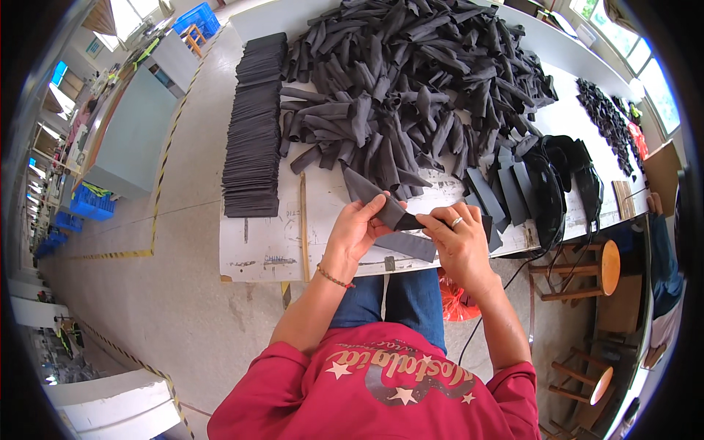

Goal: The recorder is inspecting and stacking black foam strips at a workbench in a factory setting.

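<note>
Person: red printed top and blue jeans fill the lower middle of the frame; both forearms rise from there toward the table edge.
Left hand (357, 229): at centre frame, a beaded bracelet (334, 278) on the wrist; its grip is pressed together on the dark fabric piece, thumb on top at the piece's left part.
Right hand (460, 236): just right of centre, a ring (456, 221) on one finger; its grip pinches the right end of the same piece, fingertips bent down over it.
Dark fabric piece (387, 209): a flat, tapered black strip held between both hands just above the near table edge, slanting from upper left to lower right.
Second strip (408, 245): lies flat on the table directly under the hands.
Table (264, 246): white, scuffed, running from centre to the top of the frame.
Wooden stick (303, 224): thin, lies lengthwise on the table left of the left hand.
Flat cut pieces (506, 194): a few dark panels fanned out just right of the right hand.
Neat stack (255, 132): a long row of flat black pieces, upper left of the table.
Loose heap (411, 73): a big pile of rolled black fabric tubes, top centre.
Stools (598, 268): wooden, at lower right, beside the table.
</note>
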`<action>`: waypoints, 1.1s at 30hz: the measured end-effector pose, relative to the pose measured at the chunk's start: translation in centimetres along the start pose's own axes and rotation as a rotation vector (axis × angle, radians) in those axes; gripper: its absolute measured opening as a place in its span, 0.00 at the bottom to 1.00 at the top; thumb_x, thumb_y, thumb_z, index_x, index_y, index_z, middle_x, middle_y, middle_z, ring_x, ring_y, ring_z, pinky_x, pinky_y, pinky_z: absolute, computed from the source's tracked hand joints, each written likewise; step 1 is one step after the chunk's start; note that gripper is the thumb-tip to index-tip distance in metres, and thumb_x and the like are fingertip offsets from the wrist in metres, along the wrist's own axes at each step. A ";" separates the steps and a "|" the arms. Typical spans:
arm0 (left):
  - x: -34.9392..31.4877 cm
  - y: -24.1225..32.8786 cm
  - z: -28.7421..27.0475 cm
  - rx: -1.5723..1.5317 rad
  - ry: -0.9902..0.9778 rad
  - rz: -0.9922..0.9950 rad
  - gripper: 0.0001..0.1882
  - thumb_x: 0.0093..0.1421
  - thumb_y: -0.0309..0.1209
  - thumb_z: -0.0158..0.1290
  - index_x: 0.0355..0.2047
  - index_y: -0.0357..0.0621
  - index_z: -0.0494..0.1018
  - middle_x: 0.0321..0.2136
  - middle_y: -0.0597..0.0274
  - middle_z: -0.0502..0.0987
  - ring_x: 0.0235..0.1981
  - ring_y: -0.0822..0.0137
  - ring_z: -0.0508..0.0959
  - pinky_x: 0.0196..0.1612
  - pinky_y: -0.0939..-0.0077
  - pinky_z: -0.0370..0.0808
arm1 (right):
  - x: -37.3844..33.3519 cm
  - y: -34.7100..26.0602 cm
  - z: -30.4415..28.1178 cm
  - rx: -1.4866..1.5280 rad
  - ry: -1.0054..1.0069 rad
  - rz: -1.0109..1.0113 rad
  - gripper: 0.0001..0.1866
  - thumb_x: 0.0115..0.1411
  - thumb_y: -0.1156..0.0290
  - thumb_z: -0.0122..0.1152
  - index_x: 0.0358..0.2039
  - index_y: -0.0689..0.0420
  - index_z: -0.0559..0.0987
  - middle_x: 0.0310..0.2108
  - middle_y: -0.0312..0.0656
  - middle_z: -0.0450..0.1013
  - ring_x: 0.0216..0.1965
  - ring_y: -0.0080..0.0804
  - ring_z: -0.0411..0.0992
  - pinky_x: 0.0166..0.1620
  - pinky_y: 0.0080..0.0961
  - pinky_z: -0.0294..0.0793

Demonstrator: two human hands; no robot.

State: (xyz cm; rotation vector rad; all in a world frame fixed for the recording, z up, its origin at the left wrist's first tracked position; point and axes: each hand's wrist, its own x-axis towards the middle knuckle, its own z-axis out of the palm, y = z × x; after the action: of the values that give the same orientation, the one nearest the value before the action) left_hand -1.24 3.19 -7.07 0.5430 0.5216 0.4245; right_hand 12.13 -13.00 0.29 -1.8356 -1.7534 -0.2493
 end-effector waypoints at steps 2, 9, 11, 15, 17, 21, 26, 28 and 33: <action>-0.3 0.0 0.3 -0.007 -0.026 0.021 0.16 0.65 0.33 0.54 0.48 0.36 0.69 0.42 0.44 0.79 0.42 0.56 0.82 0.43 0.63 0.83 | -0.1 0.1 0.1 -0.043 0.000 -0.031 0.17 0.48 0.76 0.63 0.42 0.54 0.80 0.36 0.34 0.72 0.38 0.34 0.70 0.44 0.34 0.66; -1.5 -1.1 2.1 -0.033 0.011 0.208 0.15 0.66 0.32 0.52 0.50 0.37 0.67 0.44 0.44 0.77 0.44 0.55 0.81 0.45 0.61 0.83 | -0.6 -1.2 1.4 -0.252 0.129 -0.030 0.20 0.44 0.77 0.62 0.42 0.56 0.80 0.37 0.34 0.73 0.38 0.32 0.70 0.47 0.33 0.66; -2.0 -1.3 2.7 0.009 -0.010 0.250 0.17 0.66 0.31 0.53 0.52 0.38 0.67 0.46 0.42 0.76 0.48 0.55 0.79 0.47 0.61 0.82 | -0.7 -1.3 1.9 -0.239 0.174 0.001 0.20 0.45 0.77 0.63 0.43 0.56 0.80 0.36 0.34 0.73 0.38 0.32 0.70 0.46 0.33 0.66; -2.8 -1.8 4.0 0.055 0.018 0.344 0.18 0.66 0.30 0.52 0.53 0.38 0.65 0.47 0.42 0.76 0.48 0.56 0.79 0.48 0.63 0.81 | -0.7 -1.7 2.6 -0.166 0.186 0.039 0.25 0.49 0.74 0.66 0.50 0.58 0.75 0.41 0.40 0.71 0.40 0.37 0.69 0.45 0.37 0.65; -3.3 -1.7 4.5 0.050 -0.017 0.456 0.17 0.67 0.30 0.50 0.54 0.39 0.64 0.47 0.45 0.76 0.50 0.55 0.78 0.52 0.61 0.78 | -0.8 -2.1 3.0 -0.068 0.198 0.079 0.26 0.50 0.74 0.66 0.52 0.58 0.74 0.42 0.43 0.71 0.40 0.41 0.69 0.45 0.38 0.66; -2.0 -2.7 4.1 -0.087 -0.209 0.401 0.17 0.67 0.30 0.49 0.54 0.38 0.64 0.44 0.47 0.78 0.52 0.53 0.77 0.57 0.59 0.73 | -1.2 -3.1 4.9 0.143 0.220 0.102 0.28 0.50 0.74 0.67 0.53 0.59 0.70 0.44 0.48 0.71 0.41 0.49 0.69 0.44 0.43 0.66; -1.6 -3.5 3.2 -0.079 -0.262 0.396 0.11 0.69 0.33 0.47 0.46 0.39 0.72 0.43 0.48 0.79 0.53 0.53 0.76 0.61 0.58 0.67 | -0.8 -2.9 5.6 0.202 0.204 0.095 0.24 0.50 0.76 0.67 0.48 0.59 0.70 0.43 0.50 0.70 0.40 0.51 0.68 0.43 0.43 0.67; -1.5 -2.9 2.7 -0.046 -0.245 0.416 0.12 0.69 0.33 0.47 0.46 0.39 0.72 0.43 0.48 0.79 0.53 0.54 0.76 0.61 0.58 0.67 | -0.4 -3.6 4.4 0.090 0.132 0.149 0.23 0.49 0.76 0.68 0.46 0.59 0.70 0.43 0.49 0.70 0.39 0.51 0.68 0.43 0.43 0.67; -1.5 -3.1 2.7 -0.116 -0.238 0.399 0.13 0.68 0.33 0.49 0.46 0.38 0.73 0.46 0.46 0.78 0.52 0.56 0.76 0.61 0.61 0.67 | -1.4 -2.2 4.3 0.151 0.093 0.093 0.23 0.47 0.77 0.69 0.43 0.59 0.70 0.40 0.49 0.69 0.38 0.50 0.69 0.41 0.42 0.69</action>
State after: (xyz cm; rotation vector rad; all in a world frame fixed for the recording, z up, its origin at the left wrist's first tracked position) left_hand -0.09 -1.00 -6.35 0.5772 0.1555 0.7542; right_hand 8.80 -12.03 -3.37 -1.7629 -1.5758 -0.1588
